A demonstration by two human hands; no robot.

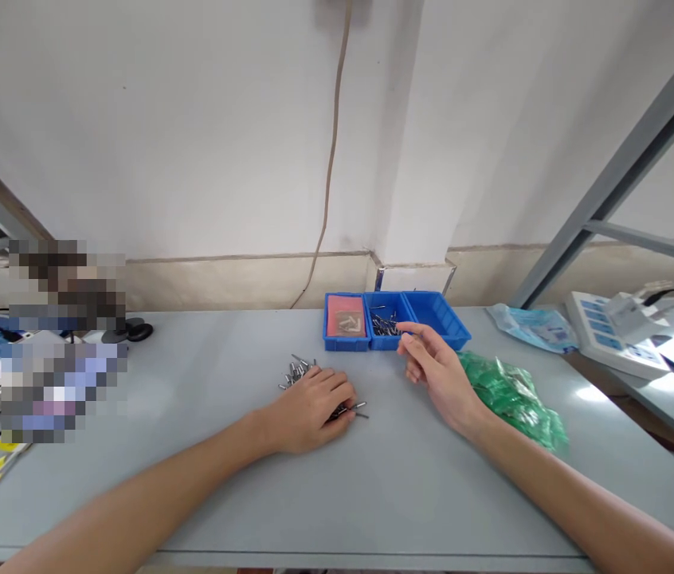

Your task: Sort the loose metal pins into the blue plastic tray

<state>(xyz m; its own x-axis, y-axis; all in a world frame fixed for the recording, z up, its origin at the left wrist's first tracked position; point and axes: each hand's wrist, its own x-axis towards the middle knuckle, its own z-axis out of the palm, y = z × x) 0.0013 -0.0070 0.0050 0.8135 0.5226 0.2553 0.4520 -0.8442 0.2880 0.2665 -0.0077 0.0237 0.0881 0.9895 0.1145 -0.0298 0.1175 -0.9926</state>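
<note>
My left hand (313,406) rests on the grey table (205,494), its fingers curled over several small metal pins (344,410) that poke out by the thumb. More metal pins (298,369) lie in a pile just beyond its knuckles. Near the front edge of the blue bins, my right hand (437,371) is raised with thumb and index finger pinched together; what they hold, if anything, is too small to name. The middle blue bin (383,343) contains dark metal pins. In the left blue bin (346,344) are a pink sheet and a small clear bag.
The right blue bin (437,315) shows no contents. Green plastic bags (516,399) lie beside my right forearm. A blue-white packet (534,328) and a power strip (609,335) are farther right. Cables and a pixelated area occupy the left.
</note>
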